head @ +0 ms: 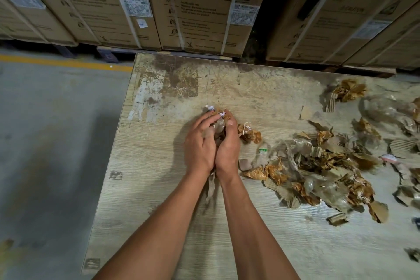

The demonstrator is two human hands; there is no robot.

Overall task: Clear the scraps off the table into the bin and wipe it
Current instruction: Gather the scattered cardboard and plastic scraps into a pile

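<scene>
Strapped cartons (pixel 193 7) on pallets, grey floor (pixel 56 120) w/ yellow line (pixel 68 62).

Single head-worn view, looking forward and steeply down, close over the table (pixel 159 188), facing stacked cartons (pixel 200 7)

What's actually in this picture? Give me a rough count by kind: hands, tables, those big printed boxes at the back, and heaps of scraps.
Hands: 2, left hand and right hand, cupped together round a bundle of scraps
Table: 1
Big printed cartons: at least 4, cut off at the edges
Loose scrap spread: 1, pieces too many to count
Total: at least 8
</scene>
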